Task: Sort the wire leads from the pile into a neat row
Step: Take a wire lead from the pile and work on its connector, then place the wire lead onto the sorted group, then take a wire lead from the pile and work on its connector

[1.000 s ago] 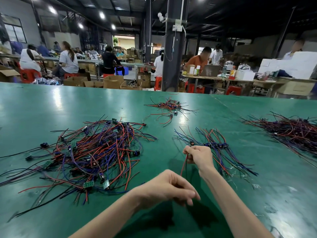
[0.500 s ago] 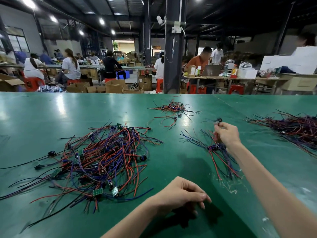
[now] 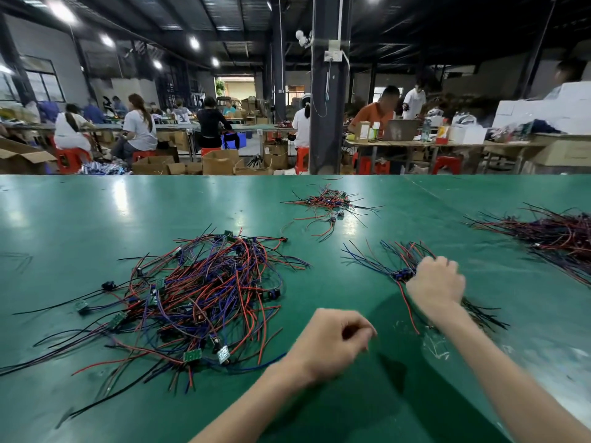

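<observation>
A tangled pile of red, blue and black wire leads (image 3: 204, 295) with small green boards lies left of centre on the green table (image 3: 96, 212). To its right, a short row of sorted leads (image 3: 388, 259) fans out from dark connectors. My right hand (image 3: 436, 284) rests knuckles-up on that row, fingers curled down onto a lead among the connectors; the fingertips are hidden. My left hand (image 3: 332, 340) hovers near the front edge, right of the pile, loosely curled and holding nothing.
A small loose bunch of leads (image 3: 326, 201) lies farther back at centre. A big dark bundle of leads (image 3: 556, 235) spreads along the right side. Beyond the table's far edge are a pillar, cardboard boxes and seated people at other benches.
My right hand carried a lead from in front of me out to the right, then lowered it onto the sorted row. My left hand stayed near the front and shifted slightly right.
</observation>
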### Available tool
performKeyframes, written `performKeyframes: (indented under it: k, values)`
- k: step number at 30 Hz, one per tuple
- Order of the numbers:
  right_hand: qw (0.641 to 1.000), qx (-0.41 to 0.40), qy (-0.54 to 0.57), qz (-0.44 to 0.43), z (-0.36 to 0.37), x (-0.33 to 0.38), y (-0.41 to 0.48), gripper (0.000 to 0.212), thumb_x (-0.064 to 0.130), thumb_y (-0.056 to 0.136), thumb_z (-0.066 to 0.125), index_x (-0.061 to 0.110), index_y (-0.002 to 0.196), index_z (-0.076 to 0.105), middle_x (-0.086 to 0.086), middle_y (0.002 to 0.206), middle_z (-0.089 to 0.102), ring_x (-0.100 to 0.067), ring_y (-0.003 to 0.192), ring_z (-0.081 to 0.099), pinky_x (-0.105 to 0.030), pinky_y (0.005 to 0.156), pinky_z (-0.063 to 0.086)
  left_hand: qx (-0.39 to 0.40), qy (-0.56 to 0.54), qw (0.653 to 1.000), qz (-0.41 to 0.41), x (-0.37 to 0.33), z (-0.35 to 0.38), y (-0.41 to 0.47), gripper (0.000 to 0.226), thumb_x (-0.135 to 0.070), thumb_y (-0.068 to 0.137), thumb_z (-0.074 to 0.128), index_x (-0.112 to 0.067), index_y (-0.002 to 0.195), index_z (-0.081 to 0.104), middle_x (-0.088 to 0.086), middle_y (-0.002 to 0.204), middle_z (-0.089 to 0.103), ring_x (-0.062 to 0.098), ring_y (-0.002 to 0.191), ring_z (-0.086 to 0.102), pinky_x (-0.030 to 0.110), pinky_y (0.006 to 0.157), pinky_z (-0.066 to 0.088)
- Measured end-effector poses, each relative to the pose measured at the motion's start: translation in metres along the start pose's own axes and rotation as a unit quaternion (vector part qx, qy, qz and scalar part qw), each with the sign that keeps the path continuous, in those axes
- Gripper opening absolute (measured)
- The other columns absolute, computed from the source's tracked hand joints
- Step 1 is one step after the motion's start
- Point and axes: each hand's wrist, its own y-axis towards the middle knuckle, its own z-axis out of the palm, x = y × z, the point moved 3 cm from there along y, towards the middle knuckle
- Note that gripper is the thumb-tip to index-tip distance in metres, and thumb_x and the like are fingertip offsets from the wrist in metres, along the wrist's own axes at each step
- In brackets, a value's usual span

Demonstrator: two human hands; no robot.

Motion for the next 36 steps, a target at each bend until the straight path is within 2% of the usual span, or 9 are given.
performKeyframes:
  k: [5,11,13,17,21,28,31,34,36]
  values:
    - [0.989,-0.037,0.017,-0.142,0.019,0.043,-0.038,0.027,0.026,0.091,0.047,0.011,0.111,0.056,-0.008,0.119,0.057,-0.025,0.113,0.049,-0.034,0.089,0.042,-0.211,0.125,0.968,-0.047,0.018,-0.073,0.039,0.021,-0.010,0.090,0.057,-0.011,0.104,0.072,0.006,0.098,0.072,0.017,0.088,0.063,0.019,0.081,0.043]
    - [0.973,-0.031,0.023,-0.227,0.038,0.049,-0.052,0.024,0.022,0.094,0.040,0.014,0.107,0.059,-0.004,0.114,0.059,-0.021,0.110,0.049,-0.032,0.093,0.038,-0.130,0.376,0.859,-0.323,0.084,-0.136,0.069,0.038,-0.034,0.098,0.037,-0.021,0.133,0.045,0.019,0.137,0.044,0.037,0.128,0.034,0.048,0.104,0.030]
    - [0.971,-0.033,0.047,-0.233,0.039,0.046,-0.051,0.024,0.021,0.095,0.040,0.013,0.104,0.060,-0.004,0.112,0.060,-0.021,0.109,0.049,-0.032,0.092,0.038,-0.110,0.398,0.844,-0.344,0.099,-0.138,0.071,0.038,-0.036,0.098,0.036,-0.023,0.133,0.046,0.019,0.140,0.040,0.038,0.130,0.031,0.050,0.105,0.027]
    - [0.967,-0.045,0.080,-0.239,0.039,0.043,-0.050,0.024,0.021,0.095,0.042,0.013,0.103,0.062,-0.004,0.109,0.060,-0.021,0.106,0.051,-0.032,0.090,0.039,-0.211,0.383,0.822,-0.365,0.109,-0.145,0.072,0.031,-0.028,0.096,0.041,-0.020,0.123,0.055,0.020,0.135,0.034,0.038,0.125,0.033,0.049,0.102,0.028]
    - [0.964,-0.050,0.099,-0.242,0.040,0.043,-0.050,0.024,0.021,0.095,0.043,0.012,0.103,0.064,-0.004,0.108,0.059,-0.020,0.104,0.051,-0.031,0.091,0.039,-0.209,0.394,0.807,-0.388,0.113,-0.149,0.071,0.028,-0.019,0.093,0.044,-0.016,0.116,0.059,0.012,0.128,0.050,0.031,0.122,0.041,0.047,0.100,0.028]
    - [0.965,-0.051,0.106,-0.232,0.037,0.044,-0.051,0.021,0.019,0.093,0.046,0.011,0.093,0.065,-0.005,0.097,0.061,-0.023,0.098,0.051,-0.032,0.084,0.036,-0.382,0.235,0.846,-0.287,0.087,-0.172,0.071,0.035,-0.008,0.091,0.047,-0.023,0.117,0.067,0.001,0.123,0.063,0.026,0.115,0.050,0.045,0.100,0.024]
    - [0.956,-0.082,0.151,-0.240,0.027,0.047,-0.057,0.013,0.012,0.089,0.057,0.007,0.083,0.067,-0.007,0.083,0.065,-0.027,0.084,0.056,-0.037,0.078,0.041,-0.441,0.102,0.877,-0.159,0.056,-0.178,0.070,0.030,-0.006,0.095,0.049,-0.014,0.120,0.065,0.006,0.121,0.065,0.025,0.105,0.060,0.042,0.098,0.043]
    - [0.919,-0.155,0.234,-0.276,0.015,0.050,-0.064,0.007,0.009,0.084,0.068,0.007,0.077,0.068,-0.005,0.070,0.066,-0.029,0.069,0.059,-0.039,0.068,0.047,-0.447,0.013,0.893,-0.052,0.029,-0.163,0.055,0.030,0.001,0.094,0.050,-0.011,0.118,0.064,0.006,0.109,0.067,0.001,0.082,0.064,0.014,0.074,0.052]
    - [0.889,-0.120,0.337,-0.288,0.011,0.054,-0.070,0.012,0.014,0.090,0.063,0.009,0.083,0.070,-0.003,0.071,0.067,-0.025,0.070,0.059,-0.037,0.069,0.046,-0.419,-0.034,0.907,-0.021,0.020,-0.137,0.043,0.030,0.003,0.093,0.050,-0.015,0.114,0.064,0.003,0.099,0.068,-0.004,0.074,0.063,0.011,0.070,0.051]
